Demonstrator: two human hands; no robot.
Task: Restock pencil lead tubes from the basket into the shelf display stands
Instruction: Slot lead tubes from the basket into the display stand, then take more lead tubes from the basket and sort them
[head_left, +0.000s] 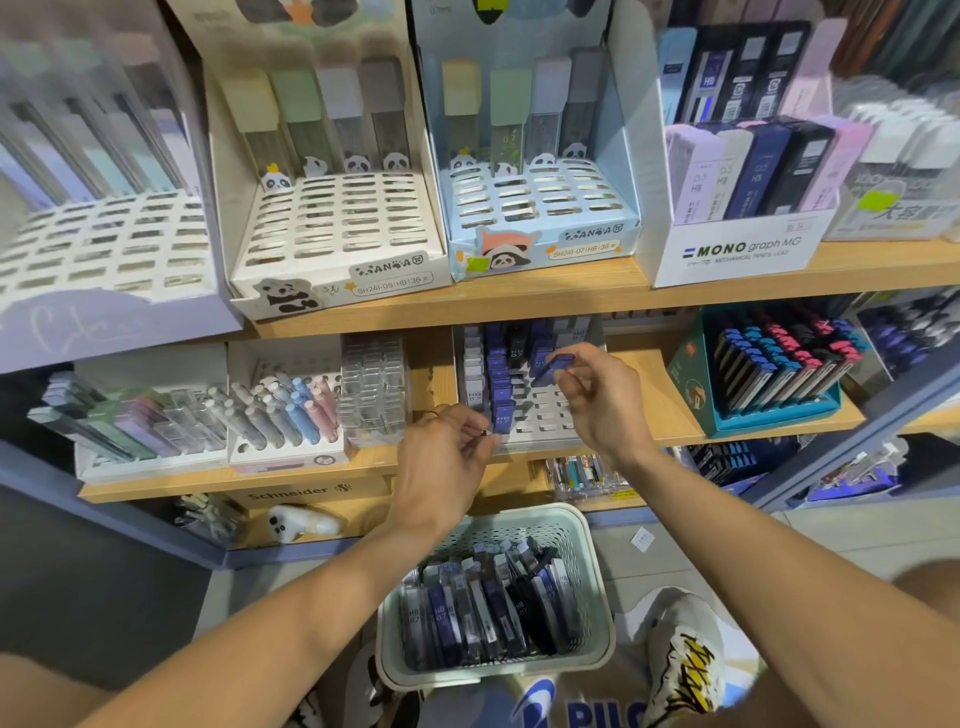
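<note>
A pale green basket (587, 540) on the floor below the shelves holds several lead tubes (488, 603) in blue, grey and black. On the middle shelf stands a grey slotted display stand (545, 415) with a column of blue tubes and several bare slots. My right hand (602, 400) pinches a blue lead tube (553, 366) tilted over the stand's slots. My left hand (441, 462) is at the stand's front left corner, fingers curled, pinching something small and dark near the front blue tube (503, 418).
The upper shelf carries two panda stands (343, 234), a blue panda stand (540, 218) and a MONO graph box (743, 249). A teal stand of pens (769, 374) sits right of my hand, pastel tube trays (280, 415) left. A shoe (685, 660) is beside the basket.
</note>
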